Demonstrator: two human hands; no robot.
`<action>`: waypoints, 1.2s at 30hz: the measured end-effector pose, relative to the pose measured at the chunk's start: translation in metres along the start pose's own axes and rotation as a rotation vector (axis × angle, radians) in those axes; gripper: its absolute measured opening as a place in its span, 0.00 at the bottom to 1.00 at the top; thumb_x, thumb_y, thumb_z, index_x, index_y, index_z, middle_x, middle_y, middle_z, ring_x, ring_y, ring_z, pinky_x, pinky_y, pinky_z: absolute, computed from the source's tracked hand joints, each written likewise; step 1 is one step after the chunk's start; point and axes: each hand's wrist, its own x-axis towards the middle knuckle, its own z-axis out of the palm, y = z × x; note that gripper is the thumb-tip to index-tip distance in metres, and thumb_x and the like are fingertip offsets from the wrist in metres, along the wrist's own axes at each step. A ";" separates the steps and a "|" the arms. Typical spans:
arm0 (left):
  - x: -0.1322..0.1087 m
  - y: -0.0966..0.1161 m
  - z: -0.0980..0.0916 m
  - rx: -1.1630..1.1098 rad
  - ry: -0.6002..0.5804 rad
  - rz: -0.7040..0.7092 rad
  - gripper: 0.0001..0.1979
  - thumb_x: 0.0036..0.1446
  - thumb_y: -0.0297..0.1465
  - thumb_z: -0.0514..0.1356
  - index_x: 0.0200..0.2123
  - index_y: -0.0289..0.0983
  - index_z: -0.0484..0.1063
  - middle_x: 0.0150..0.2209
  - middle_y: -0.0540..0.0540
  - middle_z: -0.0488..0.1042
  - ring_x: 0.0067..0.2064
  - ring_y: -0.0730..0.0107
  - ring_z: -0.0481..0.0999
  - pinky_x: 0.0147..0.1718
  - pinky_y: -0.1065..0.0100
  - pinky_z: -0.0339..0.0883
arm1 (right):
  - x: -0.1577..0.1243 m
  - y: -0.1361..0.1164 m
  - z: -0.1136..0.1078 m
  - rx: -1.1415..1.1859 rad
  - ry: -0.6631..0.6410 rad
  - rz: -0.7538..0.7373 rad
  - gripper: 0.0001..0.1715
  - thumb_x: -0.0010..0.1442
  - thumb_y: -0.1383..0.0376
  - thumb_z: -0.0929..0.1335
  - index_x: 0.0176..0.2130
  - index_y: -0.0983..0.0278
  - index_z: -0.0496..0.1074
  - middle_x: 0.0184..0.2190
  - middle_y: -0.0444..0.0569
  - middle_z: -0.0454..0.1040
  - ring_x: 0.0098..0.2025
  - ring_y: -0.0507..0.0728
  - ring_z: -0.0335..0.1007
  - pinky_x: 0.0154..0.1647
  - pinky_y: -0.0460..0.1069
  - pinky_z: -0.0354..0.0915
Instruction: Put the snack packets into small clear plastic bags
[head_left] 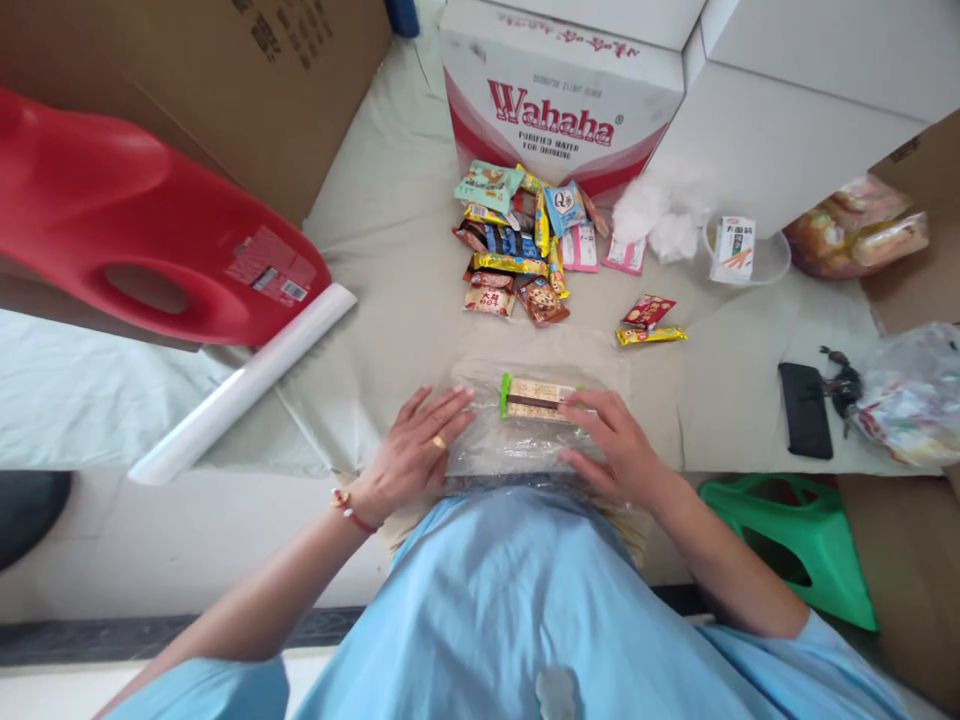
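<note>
A sheet of clear plastic film (517,450) lies on the cloth at the table's front edge, its near part hanging toward my lap. On the film rests a wrapped snack bar (534,400) with green ends and a brown stripe. My left hand (424,440) lies flat with fingers outstretched on the film's left side, apart from the bar. At the bar's right end is my right hand (611,440), fingers apart; its fingertips cover that end, and whether they press on it I cannot tell.
Several wrapped snacks (517,245) are heaped before the Wahaba-style "Wahaha" carton (562,110). Two small packets (651,335) lie right of centre. A white film roll (244,385) and red jug (150,220) stand left. A phone (805,410), keys (844,385) and plastic bag (915,400) lie right.
</note>
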 end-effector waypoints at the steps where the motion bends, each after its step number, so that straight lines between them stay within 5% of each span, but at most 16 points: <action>1: -0.007 -0.002 -0.004 -0.053 -0.041 0.069 0.37 0.63 0.26 0.51 0.75 0.46 0.57 0.73 0.40 0.66 0.75 0.56 0.64 0.75 0.42 0.49 | -0.019 0.003 -0.001 0.036 -0.009 -0.040 0.34 0.70 0.56 0.69 0.71 0.50 0.64 0.65 0.58 0.70 0.67 0.69 0.67 0.66 0.69 0.67; 5: -0.026 -0.009 -0.008 -0.111 -0.193 0.155 0.32 0.63 0.29 0.56 0.70 0.44 0.65 0.73 0.38 0.66 0.74 0.54 0.65 0.75 0.43 0.50 | -0.078 0.023 0.018 -0.004 -0.117 -0.109 0.33 0.69 0.61 0.70 0.70 0.52 0.67 0.66 0.58 0.72 0.67 0.68 0.69 0.65 0.68 0.71; 8: -0.024 -0.010 -0.003 -0.076 -0.183 0.145 0.18 0.69 0.34 0.57 0.58 0.45 0.76 0.70 0.40 0.71 0.73 0.56 0.67 0.75 0.45 0.51 | -0.088 0.036 0.039 -0.083 -0.062 -0.020 0.25 0.70 0.67 0.66 0.63 0.53 0.75 0.63 0.57 0.76 0.63 0.66 0.73 0.63 0.68 0.72; 11: -0.012 -0.007 -0.002 -0.146 -0.111 0.063 0.15 0.73 0.37 0.53 0.45 0.43 0.80 0.60 0.42 0.80 0.66 0.60 0.75 0.72 0.49 0.58 | -0.074 0.038 0.038 0.002 0.001 0.016 0.18 0.72 0.64 0.64 0.53 0.54 0.81 0.53 0.56 0.82 0.52 0.65 0.79 0.54 0.65 0.76; 15: 0.019 -0.009 -0.016 -0.307 -0.009 -0.175 0.18 0.74 0.41 0.50 0.40 0.41 0.77 0.48 0.42 0.84 0.53 0.61 0.82 0.58 0.57 0.74 | -0.038 0.038 0.004 0.258 0.052 0.053 0.17 0.73 0.58 0.63 0.48 0.56 0.81 0.38 0.51 0.83 0.41 0.59 0.79 0.46 0.56 0.75; 21: 0.077 -0.028 -0.021 -0.183 0.024 -0.365 0.19 0.68 0.46 0.53 0.29 0.42 0.70 0.32 0.43 0.78 0.44 0.55 0.76 0.47 0.54 0.72 | 0.007 0.068 -0.022 0.228 0.071 0.497 0.17 0.69 0.56 0.66 0.45 0.62 0.80 0.32 0.48 0.80 0.34 0.58 0.76 0.37 0.50 0.70; 25: 0.095 -0.031 -0.010 -0.093 0.000 -0.439 0.16 0.63 0.44 0.57 0.27 0.41 0.69 0.30 0.43 0.76 0.42 0.53 0.72 0.47 0.52 0.69 | 0.016 0.068 -0.026 -0.194 0.114 0.590 0.22 0.64 0.65 0.68 0.56 0.64 0.78 0.45 0.56 0.80 0.42 0.62 0.77 0.40 0.52 0.70; 28: 0.094 -0.035 -0.008 -0.149 0.056 -0.465 0.12 0.62 0.42 0.58 0.31 0.41 0.72 0.34 0.43 0.77 0.44 0.53 0.73 0.49 0.53 0.70 | 0.023 0.041 -0.026 -0.240 0.245 0.406 0.22 0.70 0.64 0.64 0.59 0.63 0.77 0.51 0.58 0.77 0.46 0.62 0.77 0.44 0.54 0.71; 32: 0.080 -0.035 -0.019 -0.181 0.286 -0.609 0.11 0.63 0.39 0.58 0.41 0.39 0.76 0.43 0.41 0.77 0.49 0.54 0.75 0.50 0.54 0.72 | 0.049 0.000 -0.008 -0.099 0.038 0.145 0.23 0.73 0.64 0.62 0.61 0.57 0.76 0.56 0.54 0.75 0.49 0.60 0.76 0.46 0.51 0.71; 34: 0.069 -0.021 -0.028 -0.065 0.525 -0.670 0.10 0.64 0.36 0.58 0.44 0.38 0.76 0.47 0.39 0.76 0.52 0.53 0.75 0.50 0.54 0.72 | 0.065 -0.012 0.003 -0.143 -0.104 0.192 0.23 0.73 0.63 0.63 0.63 0.54 0.75 0.59 0.53 0.73 0.47 0.59 0.75 0.41 0.50 0.69; 36: 0.060 0.004 -0.033 0.090 0.738 -0.570 0.09 0.65 0.31 0.59 0.45 0.38 0.76 0.47 0.38 0.76 0.54 0.53 0.75 0.51 0.53 0.71 | 0.075 -0.017 0.011 -0.187 -0.175 0.259 0.23 0.74 0.61 0.63 0.63 0.53 0.74 0.59 0.53 0.72 0.44 0.59 0.75 0.37 0.49 0.66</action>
